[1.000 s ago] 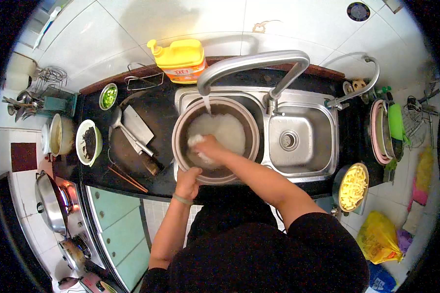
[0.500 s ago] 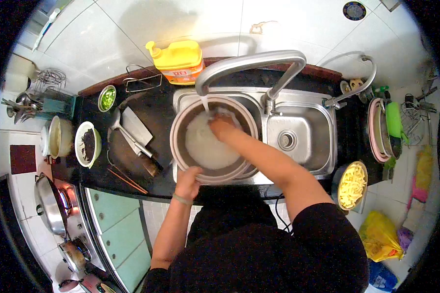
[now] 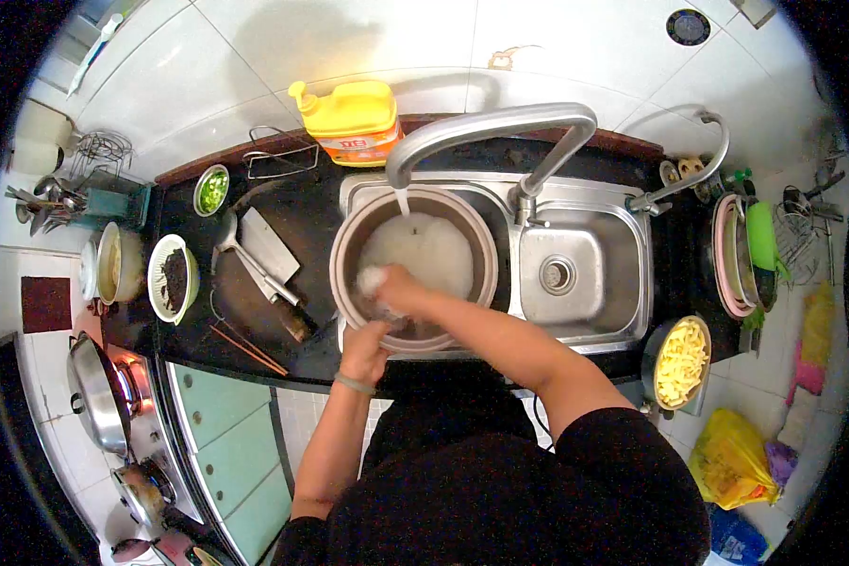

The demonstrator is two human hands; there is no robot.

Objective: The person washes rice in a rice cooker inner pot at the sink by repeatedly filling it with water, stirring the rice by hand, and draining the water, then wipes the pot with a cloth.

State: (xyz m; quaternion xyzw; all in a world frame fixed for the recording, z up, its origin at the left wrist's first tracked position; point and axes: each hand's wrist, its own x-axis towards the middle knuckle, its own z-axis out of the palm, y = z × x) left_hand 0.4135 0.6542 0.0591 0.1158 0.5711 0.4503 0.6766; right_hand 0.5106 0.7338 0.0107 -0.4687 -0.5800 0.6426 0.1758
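Observation:
A wide, deep pot [image 3: 486, 236] with a light rim and darker inside stands in the left sink basin. Cloudy, whitish water [image 3: 424, 255] lies at its bottom, and a stream runs into it from the tap [image 3: 491, 115]. My left hand [image 3: 364, 351] grips the pot's near-left rim, thumb toward the inside. Inside the pot, at the near-left wall, my right hand [image 3: 398, 291] is curled around a pale, blurred thing [image 3: 372, 279]; its kind I cannot make out.
Left of the sink lie a cleaver [image 3: 268, 241], a metal spatula [image 3: 247, 258] and chopsticks [image 3: 247, 349]. A yellow jug [image 3: 351, 118] stands behind. At right are the second basin [image 3: 585, 255] and a bowl of pale yellow strips [image 3: 681, 363]. A lidded wok [image 3: 98, 391] sits over a lit burner.
My right hand has moved from the far side of the pot, under the tap stream, to the near-left wall. My left hand stays on the rim.

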